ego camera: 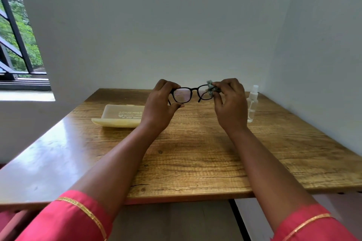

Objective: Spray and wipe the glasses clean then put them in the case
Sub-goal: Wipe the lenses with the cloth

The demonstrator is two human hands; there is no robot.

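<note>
Against pale walls in a corner, beside a window [17,31] with dark bars and green leaves outside, stands a wooden worktop [195,154] with a glossy grain. Both forearms reach out over it from pink sleeves [64,219] edged with a gold band. On the left part of the worktop lies a cream glasses case [119,116], open, its lid lying flat with pale print on the inside; the left wrist hides its right end. Near the right wall stands a small clear spray bottle [252,103], upright, with a white nozzle, partly behind the right hand. The left hand [160,107] is raised above the worktop and pinches the left rim of the black-framed glasses [193,95] between curled fingers above and thumb below. The right hand [229,103] pinches a small grey cloth [211,89] folded over the right lens, fingers and thumb closed on it from either side. The glasses hang between the two hands, lenses facing the camera, clear of the worktop, with fine droplets visible on the left lens.
</note>
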